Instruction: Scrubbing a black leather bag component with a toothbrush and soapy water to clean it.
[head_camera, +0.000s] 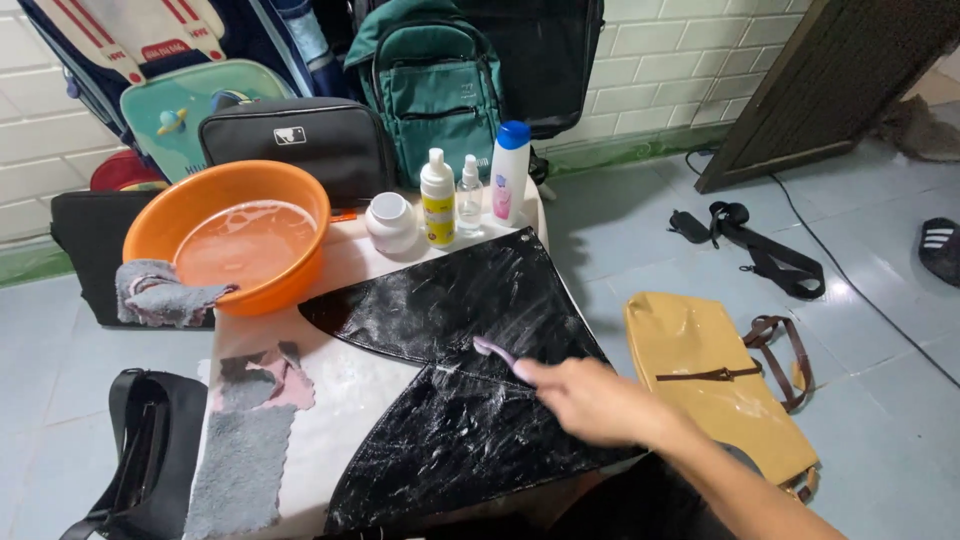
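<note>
A shiny black bag (470, 400) lies flat on the small white table (330, 400), smeared with white foam. My right hand (590, 400) reaches in from the lower right and grips a small pale pink brush (492, 349), whose head rests on the bag near its middle seam. My left hand is not in view.
An orange basin (160, 225) of water with a grey cloth (160, 295) on its rim stands at the table's back left. A white jar (390, 222) and three bottles (470, 195) line the back edge. Grey and pink cloths (250, 440) lie front left. A yellow bag (715, 385) and black strap (760, 255) lie on the floor.
</note>
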